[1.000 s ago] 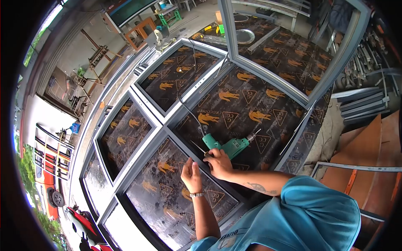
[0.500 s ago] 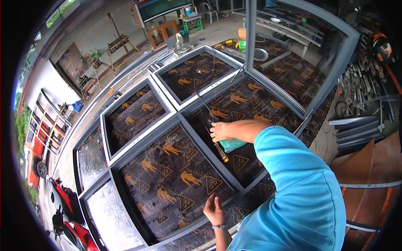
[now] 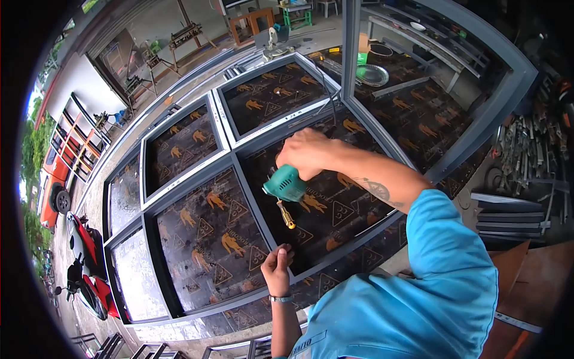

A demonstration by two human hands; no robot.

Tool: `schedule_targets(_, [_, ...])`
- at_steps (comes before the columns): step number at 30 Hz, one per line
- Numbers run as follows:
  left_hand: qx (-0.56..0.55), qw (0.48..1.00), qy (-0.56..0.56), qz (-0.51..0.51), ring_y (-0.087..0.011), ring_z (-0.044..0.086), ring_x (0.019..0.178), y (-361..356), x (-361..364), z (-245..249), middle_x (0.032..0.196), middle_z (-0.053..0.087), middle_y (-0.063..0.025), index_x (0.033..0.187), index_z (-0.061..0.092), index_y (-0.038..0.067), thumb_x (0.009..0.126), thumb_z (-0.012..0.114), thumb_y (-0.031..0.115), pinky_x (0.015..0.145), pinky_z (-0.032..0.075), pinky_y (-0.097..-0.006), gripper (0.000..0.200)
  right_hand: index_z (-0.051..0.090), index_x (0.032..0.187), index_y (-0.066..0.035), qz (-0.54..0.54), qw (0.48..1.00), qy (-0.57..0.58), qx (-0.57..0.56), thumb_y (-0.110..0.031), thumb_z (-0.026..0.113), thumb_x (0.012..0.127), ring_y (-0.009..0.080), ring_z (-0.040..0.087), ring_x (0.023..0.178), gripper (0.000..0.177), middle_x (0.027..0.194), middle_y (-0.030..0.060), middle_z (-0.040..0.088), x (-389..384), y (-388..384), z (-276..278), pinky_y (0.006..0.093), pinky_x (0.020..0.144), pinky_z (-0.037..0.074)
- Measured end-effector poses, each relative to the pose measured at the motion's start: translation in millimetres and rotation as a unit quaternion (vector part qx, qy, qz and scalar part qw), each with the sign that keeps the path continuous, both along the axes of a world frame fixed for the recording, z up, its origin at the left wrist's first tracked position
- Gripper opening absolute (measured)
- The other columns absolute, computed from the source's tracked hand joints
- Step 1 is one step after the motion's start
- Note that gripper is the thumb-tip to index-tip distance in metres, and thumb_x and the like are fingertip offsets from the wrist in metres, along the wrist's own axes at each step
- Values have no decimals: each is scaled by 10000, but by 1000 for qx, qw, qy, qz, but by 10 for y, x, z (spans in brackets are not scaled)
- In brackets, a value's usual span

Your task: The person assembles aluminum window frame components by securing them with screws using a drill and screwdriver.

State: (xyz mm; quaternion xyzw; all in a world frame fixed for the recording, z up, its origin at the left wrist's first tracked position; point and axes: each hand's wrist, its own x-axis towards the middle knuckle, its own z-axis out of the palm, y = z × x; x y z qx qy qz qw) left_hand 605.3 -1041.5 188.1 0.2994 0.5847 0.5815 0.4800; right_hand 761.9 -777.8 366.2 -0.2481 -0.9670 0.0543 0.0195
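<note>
My right hand point(image 3: 305, 154) is wrapped round a teal power drill point(image 3: 287, 184), held over the dark printed board inside one opening of the grey metal frame point(image 3: 245, 186). Just below the drill lies a screwdriver point(image 3: 287, 215) with a yellow and black handle. My left hand point(image 3: 277, 270) is over the frame's near edge, its fingers curled together with the thumb up. Whatever those fingers hold, if anything, is hidden or too small to name.
An upright grey frame point(image 3: 350, 54) rises at the far right of the work. Behind it sit a round silver tray point(image 3: 372, 75) and a bench point(image 3: 412, 42). A miter saw point(image 3: 273, 45) stands beyond the frame. Metal offcuts point(image 3: 526, 155) are piled at right; a red motorcycle point(image 3: 95, 281) is at left.
My right hand has lifted the power drill off the board beside the screwdriver. The left hand has come forward over the frame's near edge. The view has shifted slightly.
</note>
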Motion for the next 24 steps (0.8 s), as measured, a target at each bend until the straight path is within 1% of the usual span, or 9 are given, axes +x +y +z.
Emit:
schedule_targets(3, [-27, 996, -62, -65, -225, 676, 995, 613, 349, 454, 1162, 676, -142, 1246, 596, -27, 997, 508, 470, 853, 528, -335, 563, 722, 1046, -184, -123, 943, 307, 29, -150, 767, 615, 312, 663, 822, 435, 865, 64, 670, 771, -317, 124, 422, 725, 529])
schedule_targets(5, [86, 974, -166, -130, -261, 561, 1212, 1038, 484, 587, 1355, 555, -179, 1430, 381, 5, 931, 513, 625, 1001, 445, -403, 806, 699, 1122, -97, -181, 888, 419, -64, -115, 832, 587, 291, 669, 794, 552, 863, 89, 667, 1144, -643, 73, 368, 702, 532])
schedule_targets(8, [198, 947, -210, -141, -280, 561, 1201, 1434, 911, 980, 1306, 578, -177, 1450, 295, 19, 853, 570, 691, 1034, 427, -453, 940, 601, 1255, -31, -188, 825, 508, -162, -150, 877, 616, 324, 688, 908, 706, 1010, 161, 681, 1532, -1138, -212, 393, 790, 550])
schedule_targets(10, [182, 936, -231, -196, -269, 626, 1078, 1416, 1084, 1045, 1162, 630, -180, 1365, 409, 2, 876, 605, 624, 961, 485, -410, 816, 514, 1337, 13, -208, 775, 497, -330, -226, 871, 713, 304, 653, 1057, 758, 1177, 181, 654, 1755, -1476, -469, 379, 932, 501])
schedule_targets(13, [107, 953, -212, -187, -189, 638, 944, 1652, 1368, 924, 1056, 654, -113, 1153, 568, -40, 1001, 532, 414, 849, 498, -315, 480, 406, 1422, -3, -152, 538, 635, -533, -255, 784, 830, 261, 628, 1096, 747, 1258, 183, 612, 1715, -1616, -1042, 390, 954, 480])
schedule_targets(14, [34, 966, -175, -187, -157, 643, 884, 1848, 1378, 879, 956, 669, -72, 1053, 603, -40, 1015, 519, 387, 808, 497, -281, 437, 379, 1440, -9, -124, 431, 643, -621, -246, 753, 861, 247, 626, 1093, 729, 1267, 184, 604, 1680, -1582, -1271, 397, 951, 480])
schedule_targets(16, [-39, 962, 114, -245, -145, 646, 807, 2328, 1408, 917, 849, 673, -68, 932, 619, -66, 1010, 528, 399, 720, 502, -283, 480, 397, 1417, -23, -113, 216, 714, -657, -233, 678, 900, 221, 638, 945, 624, 1206, 178, 617, 1438, -1346, -1472, 411, 868, 503])
schedule_targets(18, [-16, 928, 212, -305, -191, 663, 748, 2786, 1370, 657, 784, 681, -81, 880, 638, -45, 995, 549, 417, 661, 505, -319, 484, 470, 1339, -45, -105, 30, 742, -662, -235, 630, 908, 226, 630, 872, 498, 1133, 151, 633, 1276, -1008, -1734, 430, 821, 502])
schedule_targets(24, [34, 772, 462, -436, -342, 713, 831, 3675, 1126, -108, 842, 732, -97, 1024, 704, 59, 919, 653, 452, 770, 555, -440, 410, 447, 1397, -64, -140, -58, 811, -565, -296, 672, 843, 194, 603, 898, 642, 1083, 91, 644, 1001, 129, -2976, 406, 866, 456])
